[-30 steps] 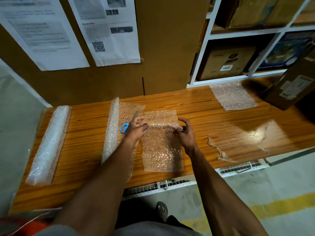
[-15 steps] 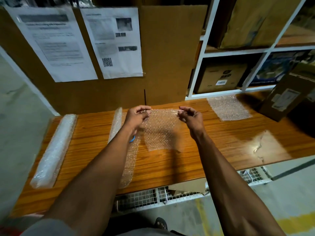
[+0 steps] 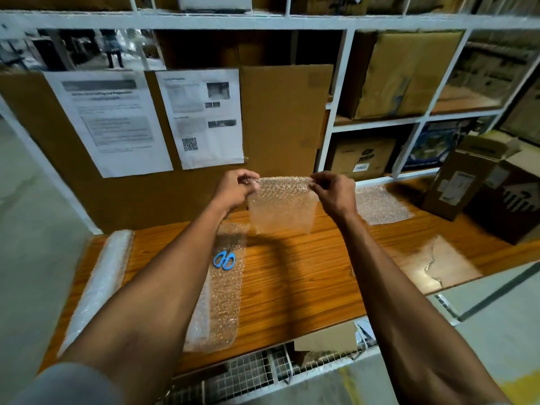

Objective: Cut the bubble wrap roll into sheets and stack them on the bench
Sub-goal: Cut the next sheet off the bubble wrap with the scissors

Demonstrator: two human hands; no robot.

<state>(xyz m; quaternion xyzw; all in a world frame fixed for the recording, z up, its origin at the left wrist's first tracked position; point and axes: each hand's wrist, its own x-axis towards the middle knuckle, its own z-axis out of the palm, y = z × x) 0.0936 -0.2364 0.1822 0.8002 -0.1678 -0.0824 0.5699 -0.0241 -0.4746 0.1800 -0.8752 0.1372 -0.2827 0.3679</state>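
Note:
A cut sheet of bubble wrap (image 3: 282,207) hangs in the air above the wooden bench (image 3: 306,282). My left hand (image 3: 236,190) pinches its top left corner and my right hand (image 3: 333,192) pinches its top right corner. Below my left forearm the partly unrolled bubble wrap roll (image 3: 220,302) lies on the bench, with blue-handled scissors (image 3: 224,260) on top of it. A stack of cut sheets (image 3: 380,204) lies flat at the back right of the bench.
A second bubble wrap roll (image 3: 100,285) lies along the bench's left end. Cardboard boxes (image 3: 479,182) stand at the far right. A white shelf rack (image 3: 339,112) with boxes rises behind, beside a cardboard panel with paper notices (image 3: 201,118). Torn tape scraps (image 3: 432,267) lie on the right.
Both hands have lifted the cut sheet off the bench by its top corners and raised it further. The scissors, earlier under my left hand, now lie free on the unrolled wrap.

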